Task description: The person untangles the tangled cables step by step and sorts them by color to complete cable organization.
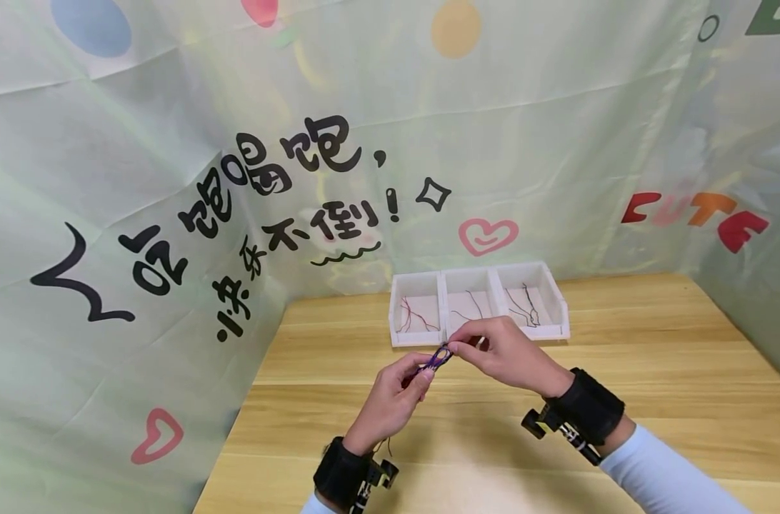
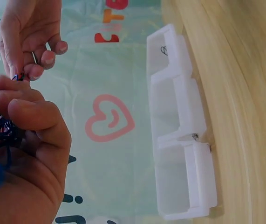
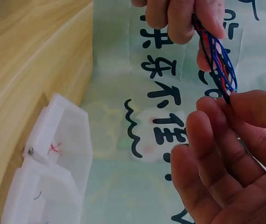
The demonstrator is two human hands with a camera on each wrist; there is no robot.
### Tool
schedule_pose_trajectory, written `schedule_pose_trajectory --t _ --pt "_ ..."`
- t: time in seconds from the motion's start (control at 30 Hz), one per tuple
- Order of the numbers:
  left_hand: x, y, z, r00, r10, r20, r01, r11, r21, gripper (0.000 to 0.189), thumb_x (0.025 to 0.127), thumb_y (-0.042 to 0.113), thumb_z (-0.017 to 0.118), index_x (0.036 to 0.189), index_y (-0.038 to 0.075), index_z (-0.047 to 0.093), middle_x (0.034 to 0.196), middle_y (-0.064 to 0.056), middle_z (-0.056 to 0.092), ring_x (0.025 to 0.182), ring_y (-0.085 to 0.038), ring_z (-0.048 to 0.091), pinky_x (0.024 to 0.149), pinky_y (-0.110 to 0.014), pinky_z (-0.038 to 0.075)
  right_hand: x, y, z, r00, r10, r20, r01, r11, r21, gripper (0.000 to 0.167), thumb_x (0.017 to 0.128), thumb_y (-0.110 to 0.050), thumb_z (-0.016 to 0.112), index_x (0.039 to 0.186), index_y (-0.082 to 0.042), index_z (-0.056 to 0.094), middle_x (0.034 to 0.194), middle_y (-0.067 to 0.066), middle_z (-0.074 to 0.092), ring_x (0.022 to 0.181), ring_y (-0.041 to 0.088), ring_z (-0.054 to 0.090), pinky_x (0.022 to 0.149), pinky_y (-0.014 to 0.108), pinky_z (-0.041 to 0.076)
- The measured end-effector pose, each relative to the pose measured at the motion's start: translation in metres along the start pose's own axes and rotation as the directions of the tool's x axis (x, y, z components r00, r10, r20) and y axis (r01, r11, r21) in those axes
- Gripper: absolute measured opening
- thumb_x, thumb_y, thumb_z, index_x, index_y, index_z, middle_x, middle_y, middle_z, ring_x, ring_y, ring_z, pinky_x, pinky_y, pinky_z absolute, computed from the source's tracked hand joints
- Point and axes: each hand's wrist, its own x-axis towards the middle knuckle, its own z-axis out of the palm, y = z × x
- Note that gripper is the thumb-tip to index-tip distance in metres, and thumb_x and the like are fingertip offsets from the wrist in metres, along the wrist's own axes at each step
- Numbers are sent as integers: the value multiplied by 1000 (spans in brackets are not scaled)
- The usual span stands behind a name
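Held in the air above the table is a small bundle of thin blue, red and black wires [image 3: 220, 60]. My left hand [image 1: 390, 400] grips one end, with loops of it lying inside the curled fingers in the left wrist view. At the other end, my right hand [image 1: 508, 353] pinches the wires between thumb and forefinger; its other fingers are loosely bent. The stretch between the hands shows as a narrow loop. A dark loose strand hangs below the left hand in the head view.
A white three-compartment tray [image 1: 416, 341] stands at the back of the wooden table [image 1: 634, 371]. Red wires [image 1: 416, 314] lie in its left compartment, thin dark wires [image 1: 525, 307] in the right, and a few strands in the middle. A printed curtain [image 1: 557, 143] hangs behind.
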Motion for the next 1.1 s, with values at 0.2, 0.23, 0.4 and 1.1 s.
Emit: schedule_pose_trajectory --t 0.2,0.23,0.4,1.1 --pt "0 2 -1 999 -50 4 49 998 48 27 107 27 54 119 11 71 81 3 55 67 -9 43 60 -23 35 0 -2 0 994 -102 -49 98 992 -82 12 89 -3 75 87 -15 78 79 -17 66 67 4 59 58 31 53" --pt "0 2 -2 998 -56 8 56 997 52 27 107 27 53 118 10 72 85 3 59 68 -9 43 61 -23 36 0 -2 -1 991 -121 -57 114 987 -109 12 88 -3 74 86 -14 77 78 -18 65 68 3 59 58 31 53" --pt "0 1 -4 996 -89 10 88 992 86 23 107 22 54 115 12 72 96 3 65 67 -9 41 61 -23 34 -1 -2 -4 986 -132 -99 112 975 -191 13 87 -3 73 84 -15 75 75 -18 61 67 0 57 59 28 53" --pt "0 3 -11 995 -33 93 16 985 174 24 108 21 48 104 8 68 69 4 39 57 -7 35 60 -22 32 -14 4 -21 941 -307 -142 222 877 -426 33 85 -1 70 118 -3 72 103 5 71 87 15 66 66 31 55"
